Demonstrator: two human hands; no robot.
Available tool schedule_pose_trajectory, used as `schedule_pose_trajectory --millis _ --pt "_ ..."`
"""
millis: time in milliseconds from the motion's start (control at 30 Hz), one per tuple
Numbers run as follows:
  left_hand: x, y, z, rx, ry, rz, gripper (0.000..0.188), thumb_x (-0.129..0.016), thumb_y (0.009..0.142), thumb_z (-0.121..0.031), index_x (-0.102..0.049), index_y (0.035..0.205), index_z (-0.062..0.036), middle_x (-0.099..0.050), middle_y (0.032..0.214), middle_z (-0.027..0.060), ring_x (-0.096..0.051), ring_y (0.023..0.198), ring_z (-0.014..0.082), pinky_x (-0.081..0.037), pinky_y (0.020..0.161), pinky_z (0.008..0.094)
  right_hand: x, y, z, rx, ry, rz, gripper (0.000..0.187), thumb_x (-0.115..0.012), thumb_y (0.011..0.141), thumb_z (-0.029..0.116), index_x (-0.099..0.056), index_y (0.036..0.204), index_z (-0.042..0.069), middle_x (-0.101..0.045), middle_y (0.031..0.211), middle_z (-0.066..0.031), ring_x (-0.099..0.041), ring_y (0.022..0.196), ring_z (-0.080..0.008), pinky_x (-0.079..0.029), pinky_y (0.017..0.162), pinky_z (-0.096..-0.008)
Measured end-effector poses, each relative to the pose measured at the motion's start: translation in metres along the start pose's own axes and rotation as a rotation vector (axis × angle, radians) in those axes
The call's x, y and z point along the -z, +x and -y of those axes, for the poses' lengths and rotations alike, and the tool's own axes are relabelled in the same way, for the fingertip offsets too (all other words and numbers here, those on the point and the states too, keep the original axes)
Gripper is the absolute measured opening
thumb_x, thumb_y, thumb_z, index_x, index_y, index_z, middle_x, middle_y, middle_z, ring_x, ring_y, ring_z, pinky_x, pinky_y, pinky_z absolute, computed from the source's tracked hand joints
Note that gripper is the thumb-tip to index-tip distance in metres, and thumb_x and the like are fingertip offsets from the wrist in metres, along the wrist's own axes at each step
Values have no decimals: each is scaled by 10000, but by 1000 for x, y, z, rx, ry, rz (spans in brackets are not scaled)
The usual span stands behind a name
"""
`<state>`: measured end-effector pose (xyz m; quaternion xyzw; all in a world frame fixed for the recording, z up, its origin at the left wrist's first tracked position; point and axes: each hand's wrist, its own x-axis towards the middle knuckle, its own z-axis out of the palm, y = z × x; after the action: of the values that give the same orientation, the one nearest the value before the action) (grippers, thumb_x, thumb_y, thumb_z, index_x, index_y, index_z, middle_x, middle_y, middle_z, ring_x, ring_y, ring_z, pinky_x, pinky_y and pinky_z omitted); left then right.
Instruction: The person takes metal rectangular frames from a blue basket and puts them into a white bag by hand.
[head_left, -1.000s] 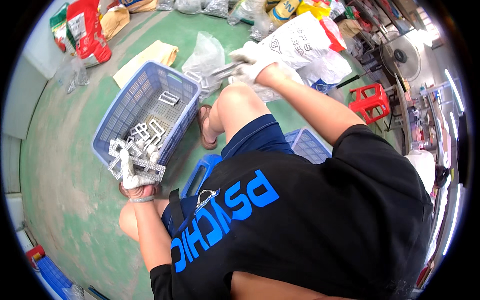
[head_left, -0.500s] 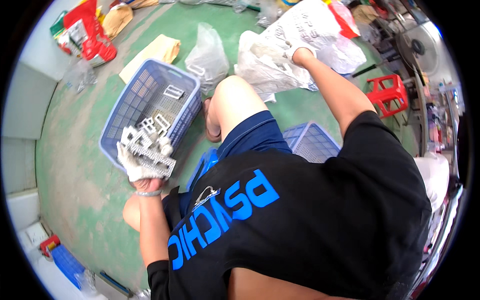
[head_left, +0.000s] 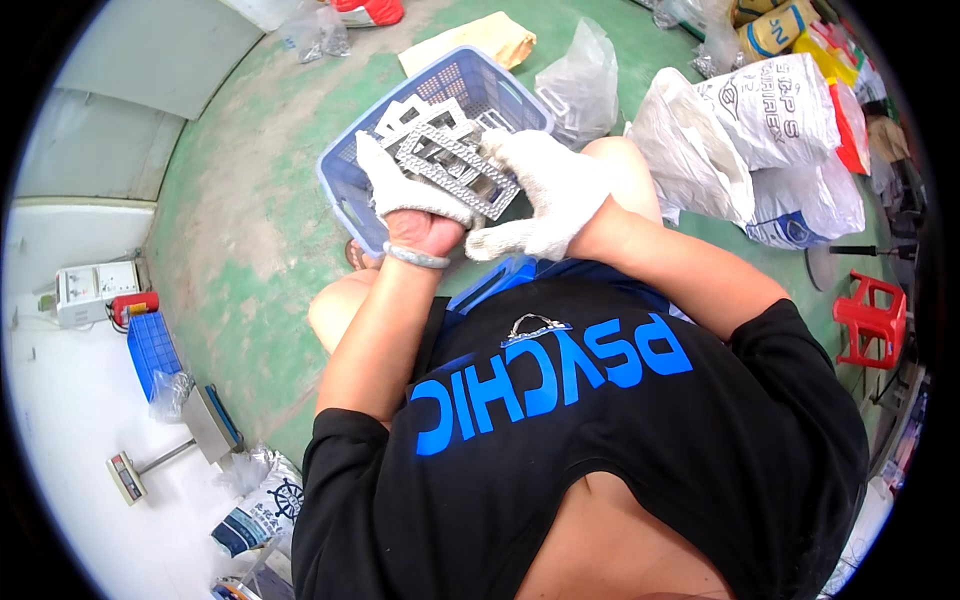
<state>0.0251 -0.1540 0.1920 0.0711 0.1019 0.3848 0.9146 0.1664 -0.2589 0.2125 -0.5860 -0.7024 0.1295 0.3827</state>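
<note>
My left hand (head_left: 412, 190), in a white knit glove, is closed around a stack of silvery rectangular frames (head_left: 455, 165) with bumpy, patterned faces. The stack is held above a blue plastic basket (head_left: 345, 195) and hides much of its inside. My right hand (head_left: 560, 190), gloved too, is beside the right end of the stack. Its thumb and fingers are spread apart with nothing between them. Whether its fingertips touch the frames, I cannot tell.
A clear plastic bag (head_left: 580, 90) stands right of the basket. Farther right lie a crumpled white sack (head_left: 690, 150) and a printed white sack (head_left: 775, 110). A red stool (head_left: 870, 320) stands at the right. A yellowish paper bag (head_left: 470, 45) lies behind the basket.
My right hand has left the white sack and come over beside the frames. My left hand still holds the stack. The view has swung, so the basket appears farther right.
</note>
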Motion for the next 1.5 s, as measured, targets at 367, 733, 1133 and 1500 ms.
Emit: schedule_pose_trajectory --millis 367,733,1133,1500 --pt "-15 -3 7 -58 150 16 477 -410 933 -482 -550 1171 -93 -597 1138 125 -557 1049 309 -422 958 462 6 14 -11 -248 500 92 755 -807 624 291 -486 1240 -3 -625 1061 -137 -624 891 -213 -502 748 -323" --pt "-17 1 22 0 257 -42 486 -474 916 -463 -528 1208 -77 -575 1176 151 -542 1086 310 -411 970 473 24 -15 -43 -474 1546 239 507 -567 890 264 -422 1293 -8 -610 1002 -122 -637 749 -202 -563 567 -342" --pt "-32 -5 30 2 368 -8 428 -438 950 -407 -501 1227 -87 -568 1185 119 -555 1072 295 -432 956 447 27 -34 -58 -492 1929 202 470 -430 924 320 -432 1275 8 -584 1092 -226 -642 814 -330 -513 576 -569" --pt "-23 -7 16 134 446 -64 516 -404 942 -474 -487 1230 -54 -581 1145 149 -570 1023 344 -438 906 541 66 -48 -77 -757 1892 -404 484 -527 912 371 -451 1273 59 -629 974 -206 -648 682 -303 -546 505 -415"
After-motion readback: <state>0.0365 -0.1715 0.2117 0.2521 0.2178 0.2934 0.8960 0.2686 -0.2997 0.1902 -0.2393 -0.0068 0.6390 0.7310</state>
